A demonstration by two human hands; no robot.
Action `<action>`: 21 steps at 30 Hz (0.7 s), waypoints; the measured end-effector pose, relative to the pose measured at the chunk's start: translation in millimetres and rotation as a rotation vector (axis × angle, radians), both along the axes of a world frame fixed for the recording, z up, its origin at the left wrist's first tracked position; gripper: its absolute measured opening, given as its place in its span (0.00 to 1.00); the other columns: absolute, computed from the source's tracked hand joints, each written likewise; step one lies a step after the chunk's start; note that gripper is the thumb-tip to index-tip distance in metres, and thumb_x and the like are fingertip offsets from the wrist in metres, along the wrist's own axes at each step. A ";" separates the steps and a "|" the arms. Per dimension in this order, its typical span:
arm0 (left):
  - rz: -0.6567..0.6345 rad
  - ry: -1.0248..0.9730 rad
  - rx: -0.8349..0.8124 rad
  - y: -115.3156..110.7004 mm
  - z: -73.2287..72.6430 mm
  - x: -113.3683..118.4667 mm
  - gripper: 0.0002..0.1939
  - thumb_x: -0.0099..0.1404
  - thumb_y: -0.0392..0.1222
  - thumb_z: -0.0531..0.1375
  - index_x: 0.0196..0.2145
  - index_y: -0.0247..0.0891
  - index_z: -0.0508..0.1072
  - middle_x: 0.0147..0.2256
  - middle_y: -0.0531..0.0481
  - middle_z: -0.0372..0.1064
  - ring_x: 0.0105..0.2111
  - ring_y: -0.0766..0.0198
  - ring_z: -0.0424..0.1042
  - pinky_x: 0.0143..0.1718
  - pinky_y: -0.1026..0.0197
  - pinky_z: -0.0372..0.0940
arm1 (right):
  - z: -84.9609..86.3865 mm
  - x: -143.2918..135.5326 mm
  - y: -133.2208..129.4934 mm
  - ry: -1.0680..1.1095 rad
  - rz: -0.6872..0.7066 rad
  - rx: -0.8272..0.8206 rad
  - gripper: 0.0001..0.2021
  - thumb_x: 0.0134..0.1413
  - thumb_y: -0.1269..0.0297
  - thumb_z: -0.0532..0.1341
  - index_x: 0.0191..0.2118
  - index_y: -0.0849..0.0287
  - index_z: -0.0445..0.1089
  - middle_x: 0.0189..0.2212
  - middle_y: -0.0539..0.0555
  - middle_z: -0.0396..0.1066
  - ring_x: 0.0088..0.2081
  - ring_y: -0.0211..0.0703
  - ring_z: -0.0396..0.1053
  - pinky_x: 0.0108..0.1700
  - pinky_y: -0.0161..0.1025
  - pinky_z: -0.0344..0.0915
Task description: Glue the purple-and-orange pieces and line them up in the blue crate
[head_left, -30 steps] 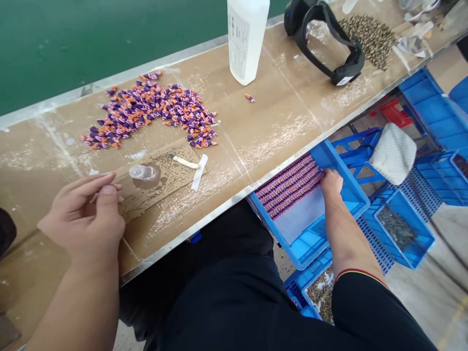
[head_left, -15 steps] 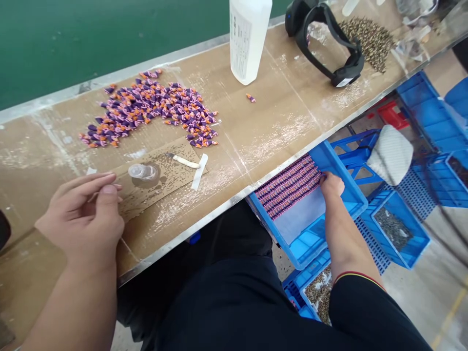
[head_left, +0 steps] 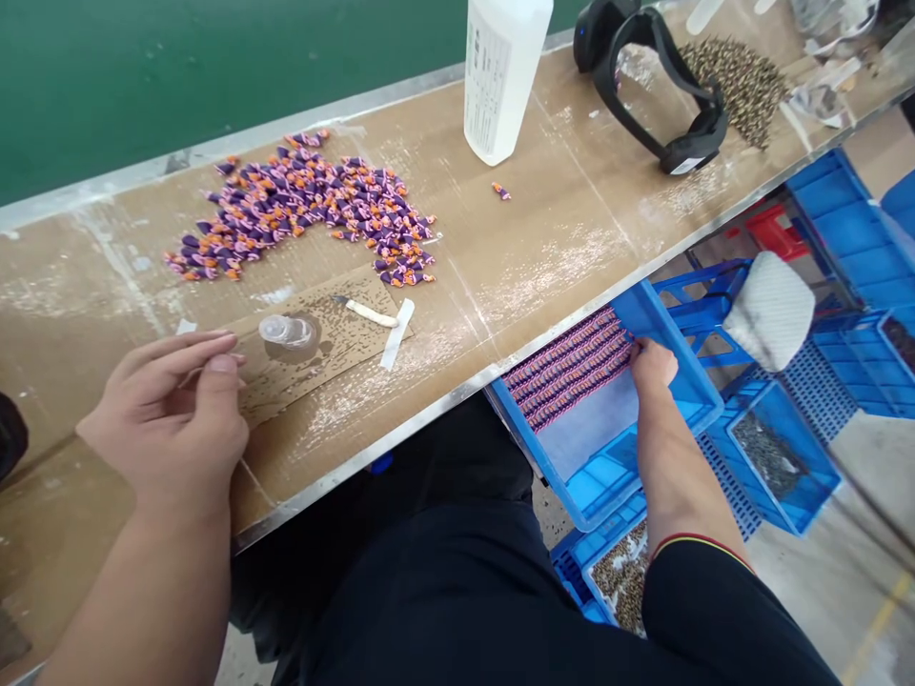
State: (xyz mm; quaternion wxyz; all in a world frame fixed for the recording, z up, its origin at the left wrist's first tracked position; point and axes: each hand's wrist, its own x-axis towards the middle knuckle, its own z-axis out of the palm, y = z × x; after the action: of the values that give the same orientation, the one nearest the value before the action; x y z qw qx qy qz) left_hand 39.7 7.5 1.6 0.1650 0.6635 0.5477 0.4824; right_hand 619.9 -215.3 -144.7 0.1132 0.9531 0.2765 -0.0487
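My left hand [head_left: 175, 410] is above the brown table, left of a small clear container [head_left: 287, 332] on a speckled cardboard piece [head_left: 315, 367]. Its thumb and fingers are pinched together; what they hold, if anything, is too small to make out. Down in a blue bin [head_left: 686, 376], my right hand [head_left: 654, 367] is closed at the right end of rows of purple, pink and orange pieces [head_left: 564, 372]; its fingertips are hidden. A loose pile of similar small pieces [head_left: 307, 205] lies on the table. One single piece [head_left: 501, 191] lies apart, below the white bottle.
A white bottle [head_left: 504, 86] and a black headset [head_left: 661, 95] stand toward the back. Beyond lies a heap of small brownish parts [head_left: 743, 86]. A brush-like tool [head_left: 372, 313] rests by a white strip [head_left: 397, 333]. Blue bins [head_left: 779, 448] and a stool with a pale seat [head_left: 770, 310] are at the right.
The view has shifted slightly, so the table items appear a little farther right. Both hands keep nearly the same pose and place.
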 end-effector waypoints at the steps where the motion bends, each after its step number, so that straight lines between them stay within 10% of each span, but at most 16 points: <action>1: 0.003 -0.001 0.003 -0.2 -0.3 -0.4 0.20 0.59 0.54 0.68 0.40 0.35 0.86 0.38 0.38 0.80 0.41 0.43 0.84 0.44 0.35 0.80 | 1.3 -0.7 0.3 0.001 0.003 -0.007 0.21 0.72 0.61 0.58 0.61 0.55 0.82 0.46 0.65 0.84 0.46 0.57 0.80 0.48 0.48 0.75; 21: -0.022 0.021 0.006 -0.6 -0.6 -2.9 0.18 0.61 0.51 0.69 0.41 0.35 0.87 0.40 0.37 0.82 0.43 0.43 0.84 0.50 0.32 0.79 | 19.0 -13.9 0.9 0.042 0.102 -0.074 0.21 0.73 0.67 0.56 0.62 0.55 0.81 0.51 0.67 0.83 0.48 0.57 0.81 0.48 0.47 0.76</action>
State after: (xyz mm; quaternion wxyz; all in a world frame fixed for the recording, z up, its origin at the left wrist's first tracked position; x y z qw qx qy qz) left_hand 36.8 6.8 1.0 0.1625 0.6749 0.5408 0.4750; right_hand 605.9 -214.4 -125.6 0.1447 0.9317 0.3251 -0.0731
